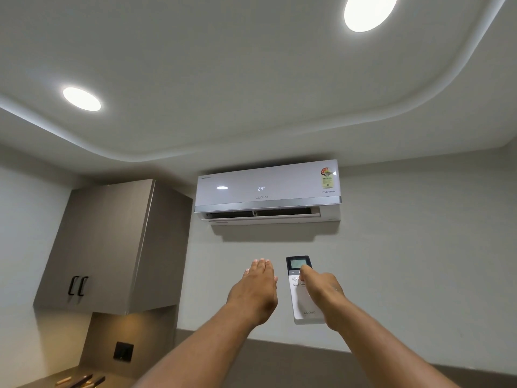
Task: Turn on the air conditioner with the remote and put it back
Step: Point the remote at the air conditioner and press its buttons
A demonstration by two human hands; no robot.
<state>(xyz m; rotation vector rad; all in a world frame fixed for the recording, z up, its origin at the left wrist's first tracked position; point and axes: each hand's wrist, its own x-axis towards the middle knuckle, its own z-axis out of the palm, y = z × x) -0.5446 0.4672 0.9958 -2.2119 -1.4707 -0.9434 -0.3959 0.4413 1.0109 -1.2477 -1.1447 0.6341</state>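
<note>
White plastic remote (302,292) is up in front of the wall, held upright in the right hand (324,295), screen end at twelve o'clock, logo end at six. The thumb (306,273) lies across its face, tip just under the dark screen on the top buttons, while the other fingers are hidden behind the body, so the hand is clamped around the remote's right edge. Left hand (256,289) hovers at nine o'clock of the remote, near but apart from it, palm away, fingers straight and pressed together, holding nothing. At twelve o'clock above both hands hangs the AC (268,191), display reading 24, its lower flap swung open over a dark slot. Grey cabinet (112,245) sits at nine o'clock of the unit, both doors closed, two black handles (78,285) side by side; its contents can't be seen. Two round ceiling lights (81,98) glow overhead. Bottom left, some wooden-handled items (81,381) lie on a counter, too cut off to identify.
</note>
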